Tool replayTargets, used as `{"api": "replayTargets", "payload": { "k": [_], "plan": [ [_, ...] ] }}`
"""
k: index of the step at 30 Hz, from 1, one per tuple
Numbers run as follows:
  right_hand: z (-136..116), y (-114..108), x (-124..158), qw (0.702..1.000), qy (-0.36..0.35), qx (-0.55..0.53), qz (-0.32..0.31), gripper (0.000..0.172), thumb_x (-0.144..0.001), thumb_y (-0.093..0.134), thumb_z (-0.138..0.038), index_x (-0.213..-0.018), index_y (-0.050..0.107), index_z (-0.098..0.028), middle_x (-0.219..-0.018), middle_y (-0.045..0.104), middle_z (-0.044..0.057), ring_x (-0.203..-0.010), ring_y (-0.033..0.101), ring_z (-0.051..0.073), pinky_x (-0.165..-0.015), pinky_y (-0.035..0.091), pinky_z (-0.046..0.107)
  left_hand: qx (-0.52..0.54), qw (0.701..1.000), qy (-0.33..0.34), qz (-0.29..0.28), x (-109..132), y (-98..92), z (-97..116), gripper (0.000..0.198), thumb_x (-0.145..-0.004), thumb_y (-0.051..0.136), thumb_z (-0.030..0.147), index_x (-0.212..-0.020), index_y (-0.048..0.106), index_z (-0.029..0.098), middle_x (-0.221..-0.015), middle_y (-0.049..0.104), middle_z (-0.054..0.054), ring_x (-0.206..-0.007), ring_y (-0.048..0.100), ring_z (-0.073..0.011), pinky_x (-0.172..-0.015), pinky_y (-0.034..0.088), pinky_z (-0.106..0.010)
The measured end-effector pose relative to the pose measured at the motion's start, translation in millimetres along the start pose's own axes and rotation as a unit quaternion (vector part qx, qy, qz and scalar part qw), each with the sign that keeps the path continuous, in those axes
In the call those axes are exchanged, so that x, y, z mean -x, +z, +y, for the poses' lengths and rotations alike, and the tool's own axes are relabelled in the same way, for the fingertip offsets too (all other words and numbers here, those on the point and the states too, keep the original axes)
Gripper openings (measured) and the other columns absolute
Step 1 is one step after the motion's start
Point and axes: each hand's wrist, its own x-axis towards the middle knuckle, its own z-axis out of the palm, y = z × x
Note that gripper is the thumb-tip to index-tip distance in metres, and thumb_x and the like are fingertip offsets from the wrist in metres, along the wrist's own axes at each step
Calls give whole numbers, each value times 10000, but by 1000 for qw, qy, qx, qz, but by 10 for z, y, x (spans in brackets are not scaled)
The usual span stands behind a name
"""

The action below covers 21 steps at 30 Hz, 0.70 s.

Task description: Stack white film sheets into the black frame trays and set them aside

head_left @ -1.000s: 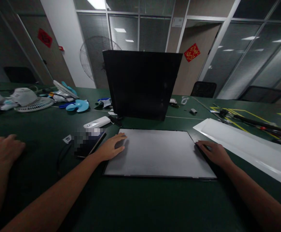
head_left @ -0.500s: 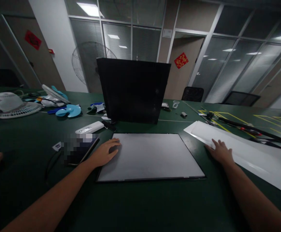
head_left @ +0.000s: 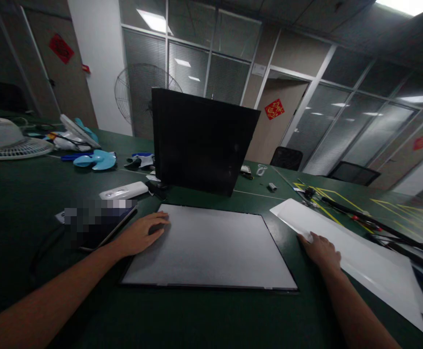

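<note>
A flat rectangular panel (head_left: 214, 252) with a pale grey face and a thin black rim lies on the green table. Over its upper left edge rests my left hand (head_left: 142, 232), fingers stretched out and thumb apart, so it is open. To the right, large white sheets (head_left: 364, 257) lie at a slant, apart from the panel. My right hand (head_left: 322, 249) is at their near left edge, thumb at the rim and fingers curled over the top, closed on the edge. A small crease shows at the fingertips. How many sheets the fingers hold is hidden.
Behind the panel stands a black screen-like board (head_left: 204, 140). A white handheld device (head_left: 124, 190) and a dark tablet-like object (head_left: 111, 223), partly blurred, lie on the left. Farther left are fan parts and blue fan blades (head_left: 97, 160). Black rods (head_left: 360, 208) lie beyond the sheets.
My right hand's fingers have gone from spread on the white sheet to curled at its edge. My left hand stays on the panel. The view has tilted and shifted; another hand at far left is gone.
</note>
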Motion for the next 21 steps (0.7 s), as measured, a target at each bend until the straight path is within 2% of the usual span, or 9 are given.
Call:
{"api": "replayTargets", "payload": {
  "k": [3, 6, 10, 13, 16, 21],
  "plan": [
    [-64, -51, 15, 1000, -13, 1, 11, 851, -957, 255, -760, -1521, 594, -219, -1521, 525, 227, -1393, 489, 483, -1021, 478, 669, -3, 1000, 2, -2, -2, -2, -3, 413, -979, 527, 414, -1296, 745, 262, -1540, 620, -62, -1460, 547, -296, -1252, 398, -525],
    [-115, -106, 39, 999, -38, -3, 21, 766, -975, 282, -702, -1480, 639, -251, -1466, 552, 226, -1359, 511, 480, -983, 504, 644, -9, 1000, 0, -10, -4, -25, 29, 423, -991, 511, 418, -1304, 741, 251, -1553, 608, -70, -1475, 531, -293, -1257, 388, -526],
    [-147, -171, 85, 997, -71, -16, 24, 642, -996, 305, -529, -1367, 718, -206, -1343, 632, 238, -1280, 582, 447, -974, 518, 596, -9, 1000, 1, -12, -6, -48, 65, 411, -995, 507, 396, -1303, 738, 251, -1552, 609, -74, -1469, 539, -287, -1252, 395, -524],
    [-163, -205, 133, 997, -64, -36, 38, 601, -988, 298, -397, -1364, 701, -158, -1299, 678, 231, -1194, 652, 395, -978, 527, 536, -10, 1000, -1, -12, -4, -44, 56, 407, -996, 516, 405, -1299, 740, 252, -1548, 613, -73, -1461, 547, -286, -1248, 401, -523],
    [-174, -227, 188, 996, -27, -62, 63, 599, -982, 313, -454, -1337, 702, -167, -1261, 711, 213, -1108, 696, 379, -922, 546, 507, -11, 1000, -4, -12, -1, -37, 38, 408, -995, 520, 411, -1299, 743, 254, -1547, 613, -72, -1456, 552, -285, -1244, 406, -521],
    [-181, -274, 229, 988, 28, -103, 112, 655, -957, 301, -581, -1139, 756, -145, -1067, 748, 243, -928, 712, 408, -771, 547, 510, -9, 1000, -2, -5, 9, -35, 45, 398, -977, 530, 385, -1281, 751, 254, -1539, 621, -75, -1458, 550, -283, -1252, 394, -514]
  ]
}}
